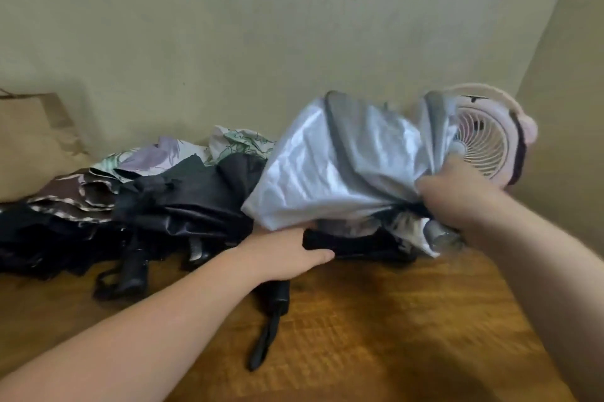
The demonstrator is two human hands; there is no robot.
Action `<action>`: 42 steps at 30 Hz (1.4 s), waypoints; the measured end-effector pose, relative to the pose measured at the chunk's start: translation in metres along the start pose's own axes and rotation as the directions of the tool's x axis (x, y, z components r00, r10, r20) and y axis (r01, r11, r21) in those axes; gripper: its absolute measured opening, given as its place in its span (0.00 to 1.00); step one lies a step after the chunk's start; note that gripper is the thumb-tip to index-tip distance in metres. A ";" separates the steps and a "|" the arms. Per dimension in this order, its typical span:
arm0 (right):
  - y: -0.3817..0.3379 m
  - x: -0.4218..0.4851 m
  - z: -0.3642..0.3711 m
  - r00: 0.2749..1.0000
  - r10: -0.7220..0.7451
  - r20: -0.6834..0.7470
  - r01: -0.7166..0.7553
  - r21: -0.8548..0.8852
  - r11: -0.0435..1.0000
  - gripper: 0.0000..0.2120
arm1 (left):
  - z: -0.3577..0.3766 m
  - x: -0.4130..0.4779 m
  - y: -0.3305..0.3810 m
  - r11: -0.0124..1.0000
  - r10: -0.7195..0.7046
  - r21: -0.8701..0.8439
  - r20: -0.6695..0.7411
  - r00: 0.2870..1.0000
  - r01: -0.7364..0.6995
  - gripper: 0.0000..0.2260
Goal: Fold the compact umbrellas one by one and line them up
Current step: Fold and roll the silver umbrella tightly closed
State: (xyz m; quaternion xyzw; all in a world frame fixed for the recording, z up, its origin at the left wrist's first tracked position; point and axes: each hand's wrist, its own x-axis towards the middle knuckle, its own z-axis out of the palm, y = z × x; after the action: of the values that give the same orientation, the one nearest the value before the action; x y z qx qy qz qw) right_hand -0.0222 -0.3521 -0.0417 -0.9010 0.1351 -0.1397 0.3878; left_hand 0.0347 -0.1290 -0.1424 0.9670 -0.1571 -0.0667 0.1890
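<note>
Right hand (pixel 457 195): fingers closed tight on a bunched fold of the silver-grey compact umbrella (pixel 343 166), a shiny, crumpled canopy with dark grey bands, held up off the bench. Canopy not yet folded; it billows up and left from the right hand.

Left hand (pixel 287 251): lower and to the left, at the canopy's bottom edge. Thumb laid along the umbrella's black underside, fingers hidden beneath the fabric; reads as a grip. Just below this hand the black umbrella handle (pixel 279 297) sticks out toward the camera, and its black wrist strap (pixel 261 346) trails on the wood.

Bench (pixel 392 320): brown wood with strong grain, blurred in the near right.

Left of the hands, touching the silver canopy: a loose heap of unfolded umbrellas against the wall. It holds a black satin umbrella (pixel 196 202), a white floral umbrella with green and lilac print (pixel 228 146) behind it, and a brown umbrella with pale trim (pixel 75 192) at far left. Two black stubby handles (pixel 130 274) poke out along the front.

Behind the right hand: a round pink desk fan (pixel 490 140), partly covered by the canopy.

Far left: a brown paper bag (pixel 32 143) standing against the wall; contents cannot be seen.

Room: beige wall (pixel 228 25) with faint embossed scrollwork, corner at right
</note>
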 end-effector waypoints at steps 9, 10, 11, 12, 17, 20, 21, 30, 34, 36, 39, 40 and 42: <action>0.017 -0.042 0.111 0.983 -0.108 0.150 0.091 0.114 0.989 0.27 | -0.012 -0.058 0.007 0.258 -0.062 -0.966 -0.020 0.998 -0.003 0.19; 0.010 -0.049 0.108 0.984 -0.147 0.101 0.130 0.155 0.979 0.25 | -0.014 -0.061 0.014 0.205 -0.048 -0.979 0.013 0.999 0.023 0.21; 0.002 -0.058 0.104 0.977 -0.210 0.045 0.198 0.182 0.963 0.23 | -0.016 -0.064 0.020 0.165 -0.040 -0.985 0.037 0.999 0.043 0.21; -0.008 -0.073 0.099 0.957 -0.289 0.006 0.283 0.186 0.941 0.19 | -0.021 -0.068 0.027 0.111 -0.035 -0.992 0.052 0.998 0.055 0.21; -0.055 -0.128 0.075 0.811 -0.557 0.179 0.511 0.244 0.824 0.06 | -0.041 -0.085 0.027 -0.176 0.033 -0.984 -0.039 0.999 -0.033 0.15; -0.067 -0.146 0.063 0.695 -0.590 0.410 0.524 0.272 0.807 0.18 | -0.060 -0.109 0.001 -0.269 -0.035 -0.950 -0.158 0.987 -0.161 0.13; -0.065 -0.151 0.062 0.660 -0.624 0.419 0.597 0.211 0.774 0.21 | -0.066 -0.113 -0.015 -0.280 -0.072 -0.940 -0.183 0.980 -0.196 0.12; -0.010 -0.074 0.137 0.954 -0.221 0.204 0.271 -0.265 0.926 0.40 | -0.069 -0.163 -0.122 -0.087 -0.554 -0.966 -0.155 0.818 -0.242 0.15; -0.030 -0.028 0.180 0.958 0.003 0.285 0.068 -0.238 0.969 0.50 | -0.049 -0.157 -0.125 -0.071 -0.682 -0.964 -0.141 0.717 -0.257 0.05; -0.037 -0.013 0.196 0.952 0.102 0.288 -0.005 -0.316 0.949 0.53 | -0.044 -0.149 -0.124 -0.024 -0.739 -0.968 -0.151 0.656 -0.250 0.04; -0.040 0.000 0.211 0.945 0.141 0.294 -0.031 -0.350 0.936 0.57 | -0.040 -0.132 -0.125 0.123 -0.724 -0.968 -0.239 0.647 -0.219 0.11; -0.038 0.004 0.216 0.942 0.127 0.310 -0.022 -0.321 0.947 0.55 | -0.039 -0.127 -0.124 0.186 -0.705 -0.963 -0.268 0.656 -0.193 0.12; -0.033 0.011 0.226 0.956 0.081 0.282 -0.002 -0.269 0.963 0.35 | -0.037 -0.116 -0.120 0.311 -0.678 -0.942 -0.314 0.665 -0.128 0.13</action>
State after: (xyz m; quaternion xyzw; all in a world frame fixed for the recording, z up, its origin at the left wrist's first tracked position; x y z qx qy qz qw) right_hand 0.0731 -0.1844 -0.1647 -0.9524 0.1131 0.0218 0.2821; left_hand -0.0344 0.0272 -0.1465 0.6491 0.1754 0.1791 0.7182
